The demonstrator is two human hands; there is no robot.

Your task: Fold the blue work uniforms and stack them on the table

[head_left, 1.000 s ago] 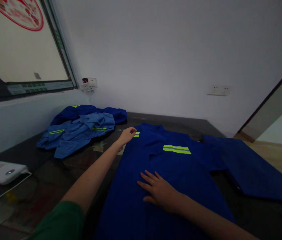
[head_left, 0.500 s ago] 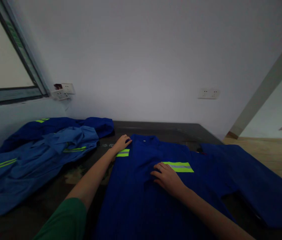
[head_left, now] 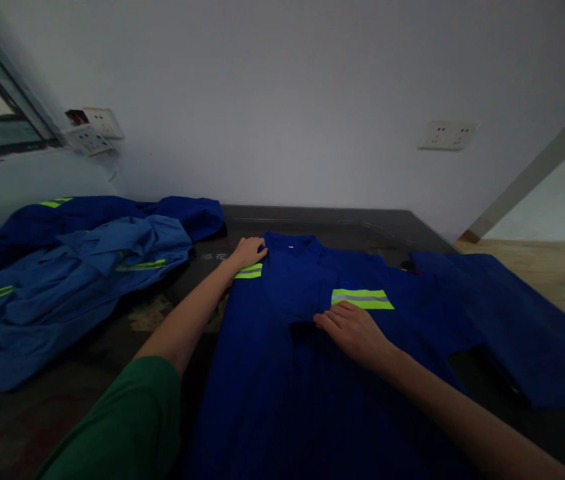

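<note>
A dark blue work jacket [head_left: 307, 280] with yellow-green reflective strips lies front up before me, its collar toward the wall. My left hand [head_left: 248, 253] is at the shoulder on the left, just above a strip, fingers curled over the cloth beside the collar. On the chest, my right hand [head_left: 355, 330] pinches the front cloth just below the other strip. A dark gap shows under the front edge beside those fingers. The jacket's right sleeve stretches toward another folded dark blue garment [head_left: 517, 320].
Crumpled at the left lie a lighter blue garment [head_left: 97, 273] and a darker blue one [head_left: 112, 213] behind it. The dark table [head_left: 342, 223] meets a white wall with sockets [head_left: 448, 135]. Wooden floor [head_left: 552, 273] shows at the right.
The view has tilted down. My right hand's fingers, spread before, have closed on the jacket's front, and a gap has opened beneath its edge. My left hand stays at the shoulder.
</note>
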